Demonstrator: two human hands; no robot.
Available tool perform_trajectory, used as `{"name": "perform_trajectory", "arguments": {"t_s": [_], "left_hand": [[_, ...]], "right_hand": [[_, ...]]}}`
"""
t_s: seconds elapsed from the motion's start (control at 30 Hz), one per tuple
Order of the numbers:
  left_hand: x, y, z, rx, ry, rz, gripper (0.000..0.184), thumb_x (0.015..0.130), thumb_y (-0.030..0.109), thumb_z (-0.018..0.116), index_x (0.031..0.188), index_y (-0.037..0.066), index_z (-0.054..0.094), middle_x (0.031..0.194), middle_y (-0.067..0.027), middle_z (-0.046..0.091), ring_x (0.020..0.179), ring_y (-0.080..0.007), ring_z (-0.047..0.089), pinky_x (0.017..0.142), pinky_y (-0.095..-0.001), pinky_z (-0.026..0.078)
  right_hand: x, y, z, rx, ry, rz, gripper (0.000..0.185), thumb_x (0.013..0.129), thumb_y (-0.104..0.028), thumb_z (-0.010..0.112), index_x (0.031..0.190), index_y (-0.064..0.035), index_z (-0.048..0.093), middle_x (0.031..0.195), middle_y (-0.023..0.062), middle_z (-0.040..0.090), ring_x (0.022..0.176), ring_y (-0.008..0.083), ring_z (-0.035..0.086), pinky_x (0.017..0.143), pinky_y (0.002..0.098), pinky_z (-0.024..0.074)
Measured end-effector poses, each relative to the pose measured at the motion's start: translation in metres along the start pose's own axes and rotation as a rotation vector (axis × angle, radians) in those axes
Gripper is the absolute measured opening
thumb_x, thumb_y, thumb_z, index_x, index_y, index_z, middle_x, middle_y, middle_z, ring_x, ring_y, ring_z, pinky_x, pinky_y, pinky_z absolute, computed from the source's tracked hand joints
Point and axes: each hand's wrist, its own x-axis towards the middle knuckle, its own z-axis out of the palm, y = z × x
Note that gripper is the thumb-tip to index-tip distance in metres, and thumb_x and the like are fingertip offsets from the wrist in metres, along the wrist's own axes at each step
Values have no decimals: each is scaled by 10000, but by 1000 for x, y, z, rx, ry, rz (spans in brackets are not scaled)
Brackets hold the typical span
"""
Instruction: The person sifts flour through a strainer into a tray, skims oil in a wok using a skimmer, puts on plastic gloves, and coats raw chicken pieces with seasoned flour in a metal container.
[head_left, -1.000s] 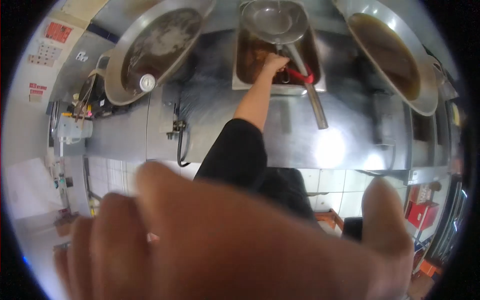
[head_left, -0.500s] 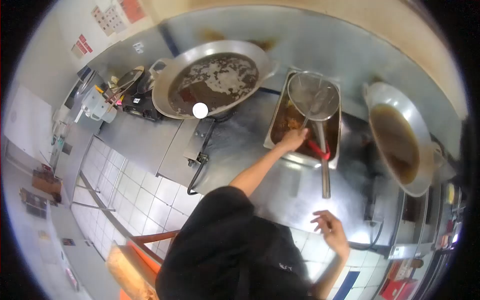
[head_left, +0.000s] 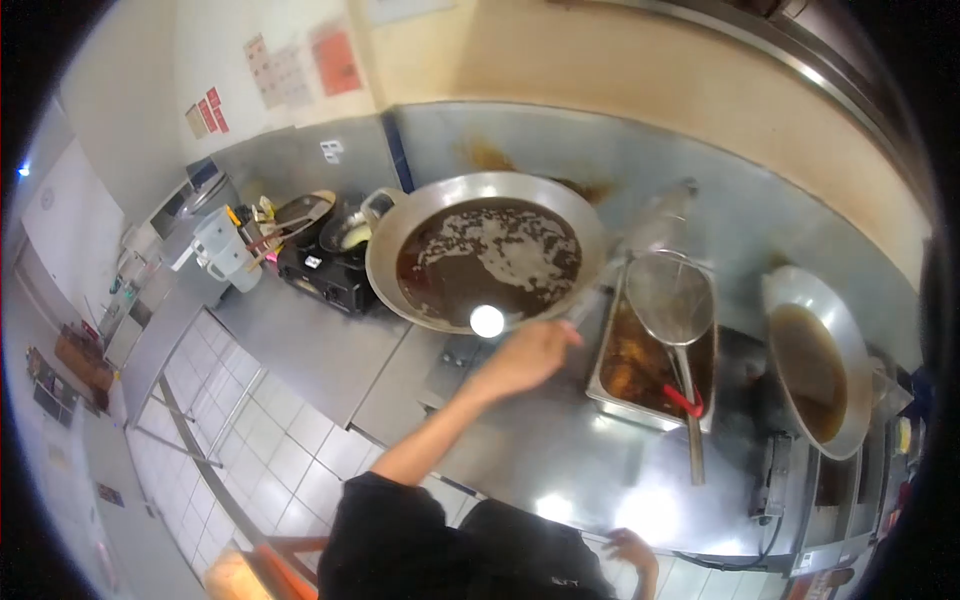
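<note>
The floor [head_left: 300, 430] is white-tiled — the wall [head_left: 560, 70] cream.

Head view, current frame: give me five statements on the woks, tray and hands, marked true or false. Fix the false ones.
1. The long-handled strainer has its mesh bowl over the metal tray and its handle past the tray's near edge. True.
2. The left hand is inside the tray. False: the left hand is by the near side of the foamy wok, left of the tray.
3. A round white disc shows at the foamy wok's near rim. True.
4. The right hand grips the strainer's handle. False: the right hand is low in the view, apart from the strainer.
5. The right-hand wok holds brown liquid. True.
</note>
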Motion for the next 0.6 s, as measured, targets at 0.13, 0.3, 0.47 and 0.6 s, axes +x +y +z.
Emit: {"name": "perform_trajectory", "arguments": {"t_s": [0.13,0.3,0.47,0.6], "left_hand": [[-11,-15,-151,276,106,-221,378,972,230,394,1172,-18,597,979,-187,658,702,-208,635,712,-368,517],[-1,-141,-254,766,292,-264,301,885,137,447,1105,-26,571,945,-350,615,940,-488,597,864,-542,466],[-3,-176,-290,969,203,-458,439,858,110,475,1276,-21,448,999,-324,624,966,-472,609,862,-531,483],[-12,-178,-277,909,172,-491,415,832,83,506,1231,-35,497,965,-328,627,959,-478,607,847,-524,495]], "right_hand": [[2,59,5,3,132,372,312,793,-2,597,1099,54,568,912,221,692,661,285,701,462,292,510],[27,209,-34,83,255,600,214,857,-87,584,1024,47,585,871,226,697,636,304,702,402,342,504],[16,221,26,177,398,135,294,920,-244,492,1056,6,563,853,220,692,627,343,688,429,404,525],[22,241,35,138,480,344,310,938,-288,479,1095,-30,549,923,192,694,697,330,691,527,404,547]]}}
